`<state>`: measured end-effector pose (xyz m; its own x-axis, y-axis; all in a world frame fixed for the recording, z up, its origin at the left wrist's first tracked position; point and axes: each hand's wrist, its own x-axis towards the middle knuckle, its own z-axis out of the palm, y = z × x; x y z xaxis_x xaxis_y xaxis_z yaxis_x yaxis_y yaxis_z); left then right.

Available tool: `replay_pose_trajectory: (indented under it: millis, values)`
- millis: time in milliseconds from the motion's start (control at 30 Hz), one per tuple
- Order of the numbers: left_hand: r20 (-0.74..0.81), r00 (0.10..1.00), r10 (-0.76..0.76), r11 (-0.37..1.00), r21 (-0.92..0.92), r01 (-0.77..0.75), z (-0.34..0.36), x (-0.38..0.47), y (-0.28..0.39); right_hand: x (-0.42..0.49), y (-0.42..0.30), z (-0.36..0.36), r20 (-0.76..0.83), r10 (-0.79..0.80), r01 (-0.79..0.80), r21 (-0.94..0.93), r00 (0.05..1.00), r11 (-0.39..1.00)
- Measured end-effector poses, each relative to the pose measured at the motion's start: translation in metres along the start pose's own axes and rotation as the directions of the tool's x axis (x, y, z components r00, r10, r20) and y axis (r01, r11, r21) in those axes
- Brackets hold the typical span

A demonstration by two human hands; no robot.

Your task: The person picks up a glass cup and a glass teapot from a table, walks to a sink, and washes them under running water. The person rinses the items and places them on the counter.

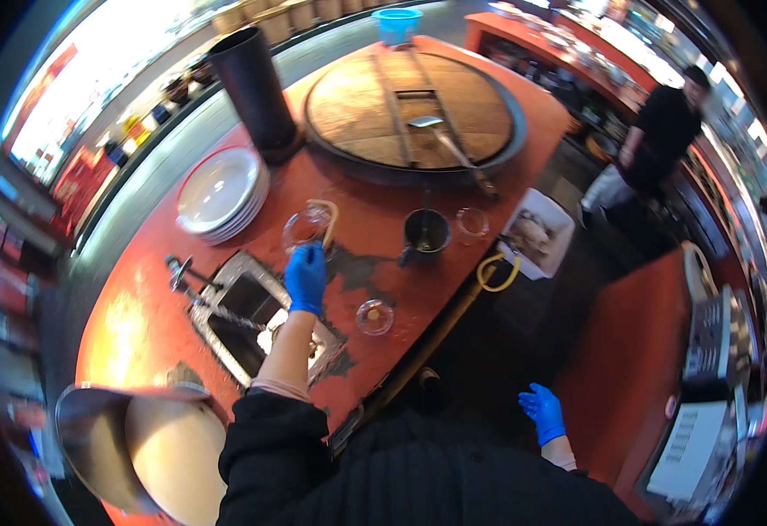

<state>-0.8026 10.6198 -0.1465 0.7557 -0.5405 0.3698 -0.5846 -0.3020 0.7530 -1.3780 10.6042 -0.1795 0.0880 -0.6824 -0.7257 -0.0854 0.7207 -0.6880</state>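
My left hand (306,281), in a blue glove, reaches over the red counter (403,342). Its curled fingers meet the near edge of a clear round container (299,230); whether they grip it is hidden. A tan curved tube or handle (331,214) lies against that container. Under my left forearm is a small sink (245,296) set into the counter, and water runs into it from a metal tap (183,273). Over on the right, my gloved right hand (542,414) hangs above the dark floor, fingers apart and holding nothing.
A spatula (449,144) rests on a large round wooden lid (350,98). Stacked plates (219,191), a tall dark cylinder (252,92), a dark mug-like pot (426,230) and a clear cup (375,317) stand around. Beyond a white bin (541,230) is another person (663,131).
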Motion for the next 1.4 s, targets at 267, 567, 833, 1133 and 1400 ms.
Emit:
replay_pose_trajectory:
  millis: [267,567,833,1133,1400]
  values:
    - [0.447,0.885,-0.131,0.986,-0.035,0.164,0.135,-0.008,0.073,-0.033,0.042,0.006,-0.022,0.021,-0.020,0.064,1.000,0.998]
    - [0.824,0.306,-0.477,0.573,0.027,0.819,0.180,0.000,0.049,-0.027,0.033,-0.008,-0.039,-0.030,0.032,0.055,0.999,0.998]
    - [0.778,0.628,-0.029,0.593,-0.492,0.637,0.063,-0.053,-0.004,0.018,0.031,-0.010,-0.003,-0.075,0.075,0.057,0.997,0.996]
    - [0.467,0.785,-0.407,0.376,-0.698,0.610,-0.133,-0.129,-0.058,0.041,0.014,0.036,0.196,-0.026,0.062,-0.183,0.980,0.981]
    - [0.370,0.757,-0.538,0.272,-0.775,0.571,-0.197,-0.116,-0.194,0.030,0.043,0.034,0.199,0.036,0.020,-0.275,0.979,0.961]
